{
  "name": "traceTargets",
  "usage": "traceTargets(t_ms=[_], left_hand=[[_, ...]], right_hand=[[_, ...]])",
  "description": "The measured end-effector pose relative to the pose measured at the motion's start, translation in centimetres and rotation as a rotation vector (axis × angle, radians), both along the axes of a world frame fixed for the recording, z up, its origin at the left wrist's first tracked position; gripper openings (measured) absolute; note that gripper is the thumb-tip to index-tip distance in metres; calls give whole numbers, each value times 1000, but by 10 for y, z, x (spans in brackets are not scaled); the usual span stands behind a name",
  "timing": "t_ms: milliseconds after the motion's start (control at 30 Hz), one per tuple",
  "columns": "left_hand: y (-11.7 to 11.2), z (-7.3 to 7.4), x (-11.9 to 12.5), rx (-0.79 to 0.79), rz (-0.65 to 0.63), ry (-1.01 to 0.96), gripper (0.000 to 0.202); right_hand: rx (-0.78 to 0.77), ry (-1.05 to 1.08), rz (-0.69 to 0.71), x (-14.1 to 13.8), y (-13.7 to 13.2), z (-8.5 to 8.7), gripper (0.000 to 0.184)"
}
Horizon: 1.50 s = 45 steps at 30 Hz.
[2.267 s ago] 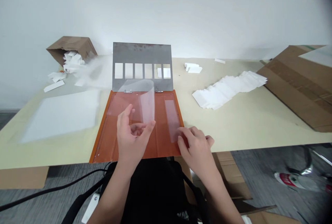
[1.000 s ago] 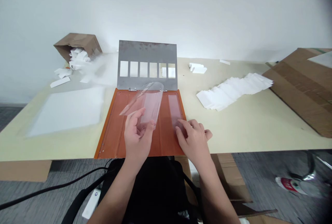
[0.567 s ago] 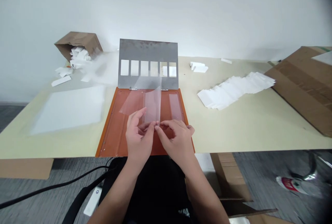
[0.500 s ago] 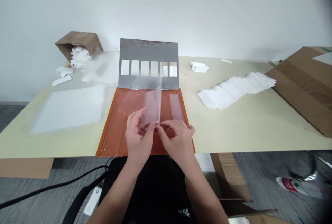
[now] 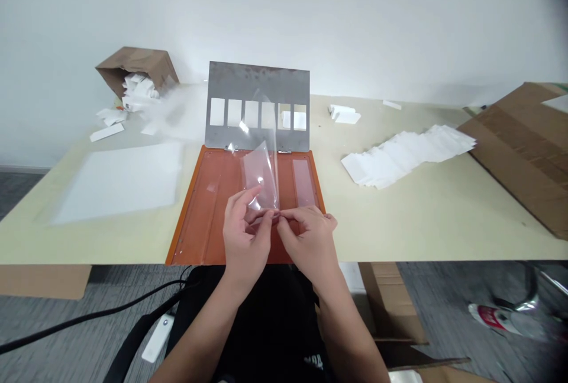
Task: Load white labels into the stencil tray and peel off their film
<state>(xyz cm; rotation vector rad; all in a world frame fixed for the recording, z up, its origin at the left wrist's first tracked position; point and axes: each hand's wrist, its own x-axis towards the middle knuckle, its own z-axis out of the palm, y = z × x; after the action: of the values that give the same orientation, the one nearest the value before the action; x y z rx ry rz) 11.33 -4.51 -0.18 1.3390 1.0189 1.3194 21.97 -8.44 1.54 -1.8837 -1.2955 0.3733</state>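
Observation:
An orange-brown tray [image 5: 199, 217] lies at the table's near edge, its grey metal lid [image 5: 258, 81] with a row of rectangular windows standing open behind it. My left hand [image 5: 245, 241] and my right hand [image 5: 310, 242] meet over the tray's near half. Both pinch the lower edge of a clear film strip [image 5: 262, 174] that stands upright and curls between them. A second clear strip [image 5: 303, 182] lies flat in the tray's rightmost groove, apart from both hands.
A white sheet [image 5: 119, 180] lies left of the tray. A tipped cardboard box [image 5: 138, 67] spills white slips at the back left. A fanned stack of white slips [image 5: 406, 153] sits to the right, with flat cardboard [image 5: 523, 146] beyond it. A black cable [image 5: 89, 321] runs across the floor.
My right hand left the flat strip in the right groove and joined my left hand on the curled film. The film now stands narrower and more upright.

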Motion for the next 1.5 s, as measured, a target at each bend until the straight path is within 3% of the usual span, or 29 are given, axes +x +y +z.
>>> traceTargets(t_ms=[300,633,833,1067,1367,1500], left_hand=[[2,2,-2,-24,-2,-38,34],[0,-1,-2,23,16,16,33],[0,0,-1,-11,0,-10,36],[-2,0,-1,-5,-25,-38,33],[-1,-3,-1,-15,-49,-33,33],[-2,-3,-2,-15,-55,-26,34]], right_hand=[[29,-70,20,-1,-6,0,10],[27,-120,21,-4,-8,1,17],[-5,-95,11,1,-9,0,22],[-23,-92,18,0,-12,3,15],[-16,107,97,10,-11,3,18],[-12,80,74,10,-10,3,16]])
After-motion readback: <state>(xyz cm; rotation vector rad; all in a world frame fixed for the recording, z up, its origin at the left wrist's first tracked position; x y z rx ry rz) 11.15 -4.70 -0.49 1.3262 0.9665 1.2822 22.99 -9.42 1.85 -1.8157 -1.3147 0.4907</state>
